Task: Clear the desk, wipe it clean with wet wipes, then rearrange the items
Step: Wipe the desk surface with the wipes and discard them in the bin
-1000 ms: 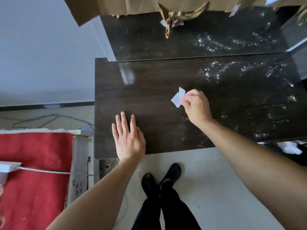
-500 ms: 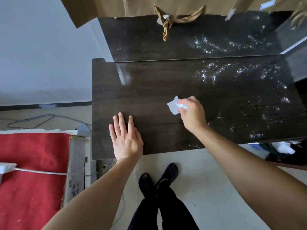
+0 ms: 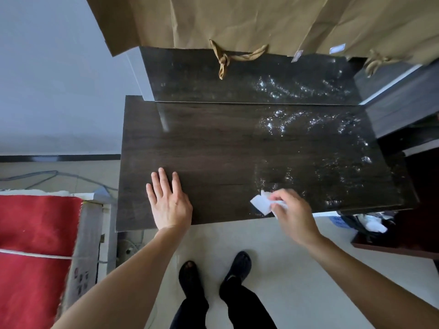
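Observation:
The dark wooden desk [image 3: 213, 150] fills the middle of the view, with shiny wet streaks across its right half. My right hand [image 3: 293, 213] pinches a small white wet wipe [image 3: 261, 204] against the desk right at its front edge. My left hand [image 3: 168, 200] lies flat on the desk near the front left, fingers spread, holding nothing.
Brown paper bags [image 3: 237, 22] with cord handles stand at the back on a raised dark shelf [image 3: 237, 77]. A red cloth [image 3: 35, 245] covers furniture at the left. A bin with white waste [image 3: 370, 224] sits under the desk's right end. My feet [image 3: 213, 274] stand on the pale floor.
My right hand has drawn the wipe toward me, from the desk's middle to its front edge. My left hand has stayed flat in place.

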`<state>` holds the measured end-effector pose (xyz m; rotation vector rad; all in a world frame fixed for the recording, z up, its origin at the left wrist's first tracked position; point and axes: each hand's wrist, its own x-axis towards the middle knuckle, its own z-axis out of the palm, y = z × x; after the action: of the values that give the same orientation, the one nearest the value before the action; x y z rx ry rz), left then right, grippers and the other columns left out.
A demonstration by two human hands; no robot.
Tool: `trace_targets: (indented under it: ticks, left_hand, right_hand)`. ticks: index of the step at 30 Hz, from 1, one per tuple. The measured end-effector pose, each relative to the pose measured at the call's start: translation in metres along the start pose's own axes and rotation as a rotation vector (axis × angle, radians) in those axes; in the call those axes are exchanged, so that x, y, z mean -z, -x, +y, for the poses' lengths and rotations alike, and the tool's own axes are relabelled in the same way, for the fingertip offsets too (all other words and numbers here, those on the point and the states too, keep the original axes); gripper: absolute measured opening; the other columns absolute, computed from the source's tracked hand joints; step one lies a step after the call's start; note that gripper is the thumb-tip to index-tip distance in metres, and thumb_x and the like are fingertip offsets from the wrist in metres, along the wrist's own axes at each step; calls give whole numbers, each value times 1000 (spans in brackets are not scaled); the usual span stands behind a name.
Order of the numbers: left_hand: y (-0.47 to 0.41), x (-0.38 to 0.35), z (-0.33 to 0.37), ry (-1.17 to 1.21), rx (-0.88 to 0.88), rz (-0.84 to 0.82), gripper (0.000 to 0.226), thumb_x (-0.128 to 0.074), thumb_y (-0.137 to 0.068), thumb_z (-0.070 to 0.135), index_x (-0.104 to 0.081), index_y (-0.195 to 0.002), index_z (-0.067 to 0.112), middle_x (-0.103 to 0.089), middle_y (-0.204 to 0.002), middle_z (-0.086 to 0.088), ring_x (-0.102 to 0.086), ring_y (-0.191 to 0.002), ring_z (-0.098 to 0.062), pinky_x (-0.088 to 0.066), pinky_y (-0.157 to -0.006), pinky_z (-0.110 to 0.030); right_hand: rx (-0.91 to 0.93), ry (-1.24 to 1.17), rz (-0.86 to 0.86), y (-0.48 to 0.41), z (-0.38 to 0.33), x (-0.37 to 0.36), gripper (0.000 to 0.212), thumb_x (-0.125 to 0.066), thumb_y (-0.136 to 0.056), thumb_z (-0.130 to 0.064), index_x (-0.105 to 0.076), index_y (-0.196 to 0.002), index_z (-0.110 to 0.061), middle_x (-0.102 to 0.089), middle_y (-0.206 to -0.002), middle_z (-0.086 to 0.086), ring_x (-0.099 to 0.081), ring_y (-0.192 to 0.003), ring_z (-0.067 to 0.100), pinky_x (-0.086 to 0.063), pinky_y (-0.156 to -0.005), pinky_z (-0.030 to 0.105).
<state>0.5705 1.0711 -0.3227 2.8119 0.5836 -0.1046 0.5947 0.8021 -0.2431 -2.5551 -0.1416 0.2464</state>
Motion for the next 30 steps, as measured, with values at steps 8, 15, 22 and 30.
trace_targets:
  ticks: [8, 15, 22, 30]
  left_hand:
    - [4, -19, 80, 130, 68, 24, 51, -40, -88, 21, -44, -137, 9, -23, -154, -20, -14, -144, -37, -9, -118, -50]
    - [4, -34, 82, -1, 73, 106, 52, -30, -89, 26, -43, -136, 8, -24, -153, -22, -15, -144, -37, -11, -117, -51]
    - [1, -33, 84, -58, 96, 107, 53, -32, -88, 27, -44, -136, 8, -24, -153, -22, -15, -144, -36, -14, -117, -52]
    - [1, -28, 88, -52, 110, 106, 54, -30, -89, 27, -45, -136, 8, -27, -152, -22, -16, -144, -37, -14, -117, -53]
  right_hand:
    - [-166, -33, 348, -169, 7, 37, 25, -48, -77, 4, -67, -91, -6, -60, -105, 20, -57, -94, 31, -35, -73, 20]
    - [-358, -102, 395, -285, 41, 23, 31, -50, -83, -4, -68, -109, -4, -61, -121, 16, -58, -108, 33, -43, -91, 29]
    - [213, 15, 16, -250, 30, -5, 16, -61, -85, -2, -75, -92, -5, -63, -101, 14, -58, -91, 28, -36, -76, 21]
    - [26, -6, 32, -259, 32, 28, 19, -56, -77, -2, -72, -85, -1, -66, -93, 22, -59, -86, 38, -46, -72, 36]
